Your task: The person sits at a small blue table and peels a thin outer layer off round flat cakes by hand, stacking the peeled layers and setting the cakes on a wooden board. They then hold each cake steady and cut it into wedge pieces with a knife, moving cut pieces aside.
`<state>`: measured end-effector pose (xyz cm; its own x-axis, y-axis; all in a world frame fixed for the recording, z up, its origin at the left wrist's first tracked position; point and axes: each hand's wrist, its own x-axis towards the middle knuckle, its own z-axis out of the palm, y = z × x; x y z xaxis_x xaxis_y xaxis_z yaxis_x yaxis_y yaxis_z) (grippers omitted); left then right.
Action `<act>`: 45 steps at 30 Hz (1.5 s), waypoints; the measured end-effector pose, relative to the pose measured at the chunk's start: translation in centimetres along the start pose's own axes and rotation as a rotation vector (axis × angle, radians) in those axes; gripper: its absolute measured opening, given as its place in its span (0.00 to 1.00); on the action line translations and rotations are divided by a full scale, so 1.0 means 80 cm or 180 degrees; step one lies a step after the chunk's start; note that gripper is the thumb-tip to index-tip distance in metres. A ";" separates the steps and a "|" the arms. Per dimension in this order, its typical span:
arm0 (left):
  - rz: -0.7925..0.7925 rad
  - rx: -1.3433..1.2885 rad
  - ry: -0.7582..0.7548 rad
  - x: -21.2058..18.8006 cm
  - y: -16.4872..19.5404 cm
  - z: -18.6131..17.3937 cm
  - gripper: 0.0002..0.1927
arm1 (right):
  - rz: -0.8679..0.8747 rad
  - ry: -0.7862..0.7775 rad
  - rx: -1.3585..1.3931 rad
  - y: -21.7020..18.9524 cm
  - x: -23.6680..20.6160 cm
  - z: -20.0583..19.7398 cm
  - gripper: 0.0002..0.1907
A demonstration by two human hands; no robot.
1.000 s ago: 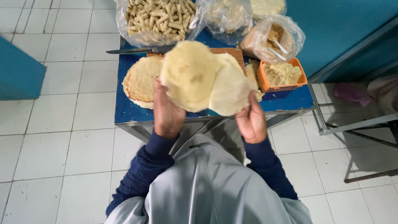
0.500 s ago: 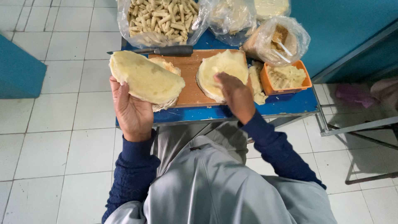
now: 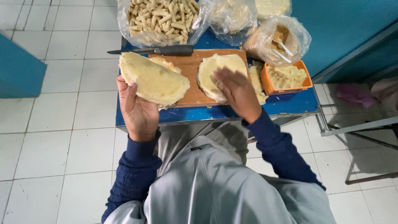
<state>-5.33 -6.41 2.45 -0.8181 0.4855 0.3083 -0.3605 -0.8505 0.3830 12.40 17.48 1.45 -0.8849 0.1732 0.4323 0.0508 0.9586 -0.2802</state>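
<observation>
— How are the hands placed?
— A stack of wrappers [image 3: 154,81] is gripped by the left hand [image 3: 139,112], left of centre; the right hand [image 3: 236,92] is laid open-palmed on the single wrapper [image 3: 215,71] on the board [image 3: 191,68], centre frame.

A black-handled knife [image 3: 161,50] lies along the far edge of the wooden cutting board [image 3: 191,68] on the blue tabletop [image 3: 290,107]. Beyond it sit clear plastic bags: one full of small pale rolls [image 3: 159,18] at the far left, others [image 3: 234,18] to the right. An orange tub of filling [image 3: 287,77] stands at the right.
</observation>
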 end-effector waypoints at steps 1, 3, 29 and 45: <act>-0.0007 -0.0018 -0.0023 0.000 -0.003 0.001 0.10 | -0.0058 -0.0069 -0.0108 0.011 0.010 -0.001 0.22; -0.0030 -0.0053 -0.0045 0.000 -0.008 0.004 0.09 | -0.0174 -0.0292 -0.0407 0.027 0.030 0.003 0.27; 0.0058 0.1328 -0.0738 -0.014 -0.141 0.043 0.07 | 0.0668 0.1106 0.1607 -0.089 0.033 -0.038 0.09; -0.0470 0.0980 -0.0329 -0.007 -0.108 0.038 0.03 | 0.1842 0.1005 0.6435 -0.035 -0.007 0.014 0.09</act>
<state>-0.36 1.29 1.60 -0.7120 0.6299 0.3104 -0.3066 -0.6766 0.6695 12.24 14.41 1.02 -0.8569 0.5153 0.0129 -0.4137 -0.6726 -0.6136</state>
